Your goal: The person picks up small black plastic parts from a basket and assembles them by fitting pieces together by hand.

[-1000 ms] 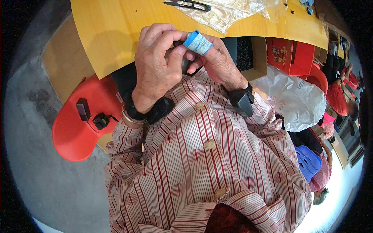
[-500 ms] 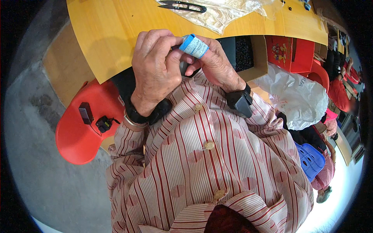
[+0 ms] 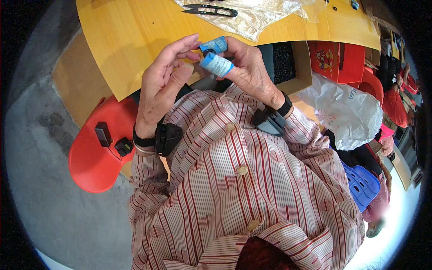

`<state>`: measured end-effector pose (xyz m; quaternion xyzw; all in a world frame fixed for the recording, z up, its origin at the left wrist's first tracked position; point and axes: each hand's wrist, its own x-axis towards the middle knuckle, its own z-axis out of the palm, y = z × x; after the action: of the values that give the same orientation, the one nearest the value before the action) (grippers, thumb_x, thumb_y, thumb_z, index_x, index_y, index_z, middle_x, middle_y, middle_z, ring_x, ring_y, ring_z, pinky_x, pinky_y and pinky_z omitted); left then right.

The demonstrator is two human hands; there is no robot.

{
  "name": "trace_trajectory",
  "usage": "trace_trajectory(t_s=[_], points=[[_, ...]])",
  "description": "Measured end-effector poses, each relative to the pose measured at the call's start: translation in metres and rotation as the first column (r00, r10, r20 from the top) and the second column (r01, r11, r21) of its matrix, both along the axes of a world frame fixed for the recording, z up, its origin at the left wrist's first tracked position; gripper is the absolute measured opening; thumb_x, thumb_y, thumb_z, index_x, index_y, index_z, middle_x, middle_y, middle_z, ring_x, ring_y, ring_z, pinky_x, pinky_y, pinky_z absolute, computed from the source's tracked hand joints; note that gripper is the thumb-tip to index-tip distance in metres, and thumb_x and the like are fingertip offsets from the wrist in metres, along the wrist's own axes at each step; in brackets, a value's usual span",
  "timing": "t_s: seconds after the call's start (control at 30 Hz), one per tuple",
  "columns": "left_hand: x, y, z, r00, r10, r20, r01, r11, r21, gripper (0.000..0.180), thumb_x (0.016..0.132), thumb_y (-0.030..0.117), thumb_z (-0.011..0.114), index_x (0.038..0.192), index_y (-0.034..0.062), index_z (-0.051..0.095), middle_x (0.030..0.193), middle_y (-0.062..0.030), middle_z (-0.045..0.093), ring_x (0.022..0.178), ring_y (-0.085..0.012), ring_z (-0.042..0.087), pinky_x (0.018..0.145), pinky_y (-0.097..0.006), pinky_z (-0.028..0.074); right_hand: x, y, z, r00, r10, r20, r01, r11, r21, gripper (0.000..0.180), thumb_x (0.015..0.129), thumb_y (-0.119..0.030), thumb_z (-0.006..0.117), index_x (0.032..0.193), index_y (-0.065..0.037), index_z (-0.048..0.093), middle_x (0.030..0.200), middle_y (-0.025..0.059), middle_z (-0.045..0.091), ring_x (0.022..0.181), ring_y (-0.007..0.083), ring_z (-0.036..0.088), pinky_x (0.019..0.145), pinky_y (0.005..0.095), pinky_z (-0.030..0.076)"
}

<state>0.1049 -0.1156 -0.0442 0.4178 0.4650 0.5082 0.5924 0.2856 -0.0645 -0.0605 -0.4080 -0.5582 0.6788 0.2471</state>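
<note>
Blue wraps cover the thumb and forefinger of my right hand (image 3: 249, 67): one pale blue wrap (image 3: 217, 65) on the thumb, one darker blue wrap (image 3: 214, 45) on the forefinger. Between these two fingertips a small dark piece (image 3: 209, 53) is pinched; its kind is too small to make out. My left hand (image 3: 164, 81) is open beside it, fingers stretched and slightly bent, their tips close to the wrapped forefinger. Both hands hover at the near edge of the yellow table (image 3: 121, 49). Black thread snips (image 3: 211, 10) lie beyond them on a clear plastic sheet (image 3: 256, 20).
On the left, a red stool (image 3: 92, 168) carries a black box-shaped device (image 3: 103, 134) and a smaller one with a cable. A cardboard box (image 3: 303, 65), a red box (image 3: 351, 63) and a white plastic bag (image 3: 346, 112) stand at right. Other people sit beyond, near a blue stool (image 3: 360, 186).
My left hand has drawn away to the left and its fingers have opened. My right thumb and forefinger have turned, so both blue wraps now show.
</note>
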Motion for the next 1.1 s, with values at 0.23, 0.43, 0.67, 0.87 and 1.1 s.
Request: trace_trajectory(t_s=[0.23,0.43,0.67,0.87,1.1], points=[[0.006,-0.002,-0.004,0.975,-0.051,-0.215,0.063,0.997,0.050,0.056,0.081,0.020,0.071,0.127,-0.0016,0.048,0.107,-0.0095,0.059,0.095,-0.0143,0.058,0.086,-0.026,0.046,-0.004,0.007,0.007,0.985,0.043,0.167,-0.116,0.883,0.455,0.036,0.075,-0.031,0.073,0.088,-0.001,0.056,0.073,0.0101,0.058,0.066,0.0240,0.060,0.058,0.0323,0.049],[0.006,-0.004,-0.001,0.996,0.005,-0.085,-0.002,1.000,0.031,0.054,0.075,0.014,0.076,0.121,-0.0021,0.053,0.106,-0.0081,0.060,0.095,-0.0129,0.058,0.083,-0.025,0.047,-0.006,0.009,0.004,0.990,0.073,0.124,-0.133,0.798,0.588,0.036,0.073,-0.032,0.071,0.082,-0.003,0.051,0.071,0.0082,0.052,0.068,0.0284,0.057,0.061,0.0353,0.047],[0.004,-0.003,0.000,0.993,0.004,-0.118,0.009,0.994,0.111,0.051,0.072,0.009,0.077,0.117,-0.0032,0.056,0.104,-0.0074,0.059,0.092,-0.0124,0.059,0.081,-0.024,0.047,-0.004,0.008,0.004,0.988,0.099,0.116,-0.150,0.771,0.620,0.038,0.072,-0.034,0.071,0.081,-0.004,0.050,0.070,0.0062,0.051,0.066,0.0267,0.056,0.059,0.0348,0.045],[0.005,-0.004,0.009,0.989,0.023,-0.145,0.006,0.981,0.193,0.051,0.069,0.010,0.079,0.113,-0.0038,0.057,0.100,-0.0085,0.058,0.088,-0.0138,0.059,0.079,-0.025,0.047,-0.002,0.007,0.012,0.990,0.113,0.088,-0.143,0.753,0.642,0.040,0.071,-0.034,0.073,0.077,-0.004,0.047,0.068,0.0056,0.051,0.065,0.0259,0.055,0.056,0.0345,0.044],[0.006,-0.006,0.015,0.988,0.040,-0.147,0.000,0.964,0.265,0.046,0.071,0.008,0.078,0.111,-0.0043,0.057,0.100,-0.0108,0.059,0.087,-0.0145,0.058,0.078,-0.026,0.046,-0.001,0.008,0.025,0.985,0.144,0.092,-0.167,0.703,0.692,0.040,0.069,-0.030,0.075,0.076,-0.005,0.046,0.067,0.0055,0.051,0.064,0.0263,0.054,0.055,0.0349,0.043]])
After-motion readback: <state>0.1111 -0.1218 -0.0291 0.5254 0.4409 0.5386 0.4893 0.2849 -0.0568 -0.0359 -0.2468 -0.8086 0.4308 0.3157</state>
